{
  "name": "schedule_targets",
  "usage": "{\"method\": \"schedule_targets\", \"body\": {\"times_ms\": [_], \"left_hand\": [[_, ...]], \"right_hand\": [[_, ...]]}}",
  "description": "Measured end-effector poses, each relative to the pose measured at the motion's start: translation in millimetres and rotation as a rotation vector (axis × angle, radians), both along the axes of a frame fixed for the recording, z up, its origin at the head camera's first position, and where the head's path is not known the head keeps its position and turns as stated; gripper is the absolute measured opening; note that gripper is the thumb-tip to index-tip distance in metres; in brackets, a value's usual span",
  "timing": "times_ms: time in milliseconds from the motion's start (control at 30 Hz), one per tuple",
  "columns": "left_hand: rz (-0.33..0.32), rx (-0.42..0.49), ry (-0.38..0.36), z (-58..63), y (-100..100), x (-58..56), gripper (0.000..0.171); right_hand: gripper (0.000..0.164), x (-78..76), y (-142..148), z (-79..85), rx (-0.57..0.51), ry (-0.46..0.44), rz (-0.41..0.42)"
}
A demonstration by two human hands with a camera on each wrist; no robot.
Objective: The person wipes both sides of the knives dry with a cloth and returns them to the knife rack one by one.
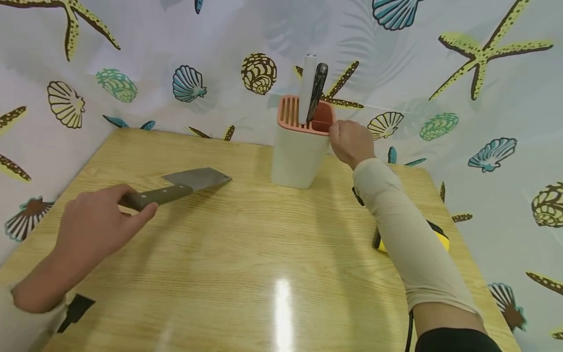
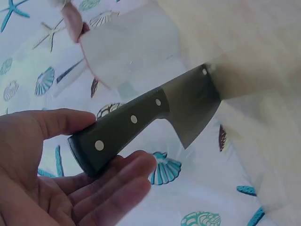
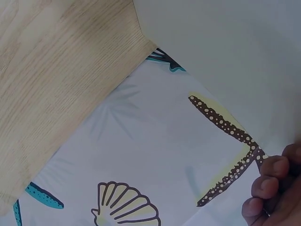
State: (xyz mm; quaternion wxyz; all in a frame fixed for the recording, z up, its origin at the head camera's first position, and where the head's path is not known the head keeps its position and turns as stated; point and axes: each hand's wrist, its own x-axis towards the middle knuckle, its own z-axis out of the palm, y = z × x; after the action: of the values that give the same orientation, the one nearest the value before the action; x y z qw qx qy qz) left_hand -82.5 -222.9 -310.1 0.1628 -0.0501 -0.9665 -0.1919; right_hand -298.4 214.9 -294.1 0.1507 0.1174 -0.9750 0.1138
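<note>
My left hand (image 1: 94,220) holds a cleaver (image 1: 198,178) by the butt of its dark, riveted handle, above the left part of the table. Its broad grey blade points right, toward the knife holder. In the left wrist view, thumb and forefinger pinch the cleaver handle (image 2: 127,123) while other fingers lie loosely beneath. A white knife holder (image 1: 293,161) with a salmon-coloured slotted top stands near the back edge. A white handle (image 1: 307,85) and a black handle (image 1: 317,90) stick up from it. My right hand (image 1: 353,143) grips the holder's right rim; its fingertips show in the right wrist view.
A yellow and black object (image 1: 441,238) lies on the right of the wooden table (image 1: 246,254), partly hidden by my right forearm. Behind the table hangs a white cloth (image 1: 145,49) printed with shells and starfish. A dark cable runs beside the right forearm.
</note>
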Motion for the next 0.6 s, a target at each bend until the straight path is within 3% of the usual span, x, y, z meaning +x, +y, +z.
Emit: {"method": "schedule_targets", "body": {"times_ms": [67, 200, 333, 467, 600], "left_hand": [[0.009, 0.05, -0.004, 8.3, -4.6, -11.8, 0.035], [0.057, 0.155, -0.083, 30.1, -9.7, -38.6, 0.044], [0.089, 0.246, -0.086, 54.9, -12.1, -66.1, 0.048], [0.066, 0.278, -0.108, 82.4, -10.0, -91.9, 0.053], [-0.001, 0.265, -0.124, 112.0, -5.0, -115.3, 0.059]], "right_hand": [[0.047, -0.7, -1.6, -0.4, 0.016, -0.005, 0.009], [0.046, -1.6, -5.7, 2.0, 0.05, -0.01, 0.036], [0.047, -2.6, -10.3, 6.5, 0.093, -0.047, 0.071], [0.047, -3.4, -13.0, 9.7, 0.123, -0.115, 0.083], [0.047, -3.4, -15.6, 10.9, 0.107, -0.159, 0.075]]}}
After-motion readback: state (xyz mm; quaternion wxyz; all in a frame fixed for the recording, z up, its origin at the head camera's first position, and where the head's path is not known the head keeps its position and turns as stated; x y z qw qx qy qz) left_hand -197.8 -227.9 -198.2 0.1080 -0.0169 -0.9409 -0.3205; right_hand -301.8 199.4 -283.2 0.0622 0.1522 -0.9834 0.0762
